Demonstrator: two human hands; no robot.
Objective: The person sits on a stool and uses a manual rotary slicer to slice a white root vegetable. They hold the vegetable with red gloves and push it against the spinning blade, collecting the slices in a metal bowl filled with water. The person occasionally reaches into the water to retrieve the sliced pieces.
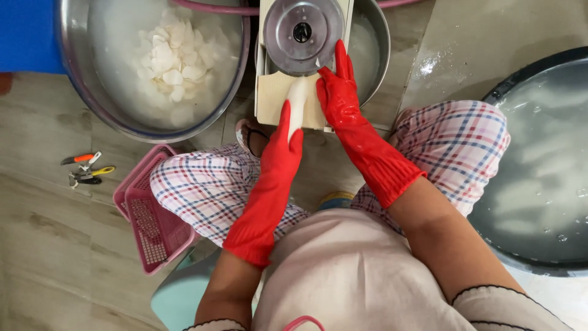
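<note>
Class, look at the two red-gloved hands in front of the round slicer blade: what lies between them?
In the head view, a long white peeled root lies between the left hand and right hand, resting on the beige slicer board.

Bright, even daylight; glare on the wet floor (429,64), soft shadows, slight wide-angle edge distortion.

The slicer (304,58) stands at the top centre of the frame, its round blade disc (301,29) above its flat board (272,98). A peeled root (298,103) lies on that board — the left hand (283,144) below it, the right hand (335,92) just to its right, both touching it. Upper left, a large metal bowl (79,73) holds slices (173,54) in water. A second bowl (372,43) sits behind the slicer. At the right edge lies a wide basin (539,184) of water. On the floor (37,202) at left lie small hand tools (86,170), a basket (153,224) just right of them, beside the person's left knee.
</note>
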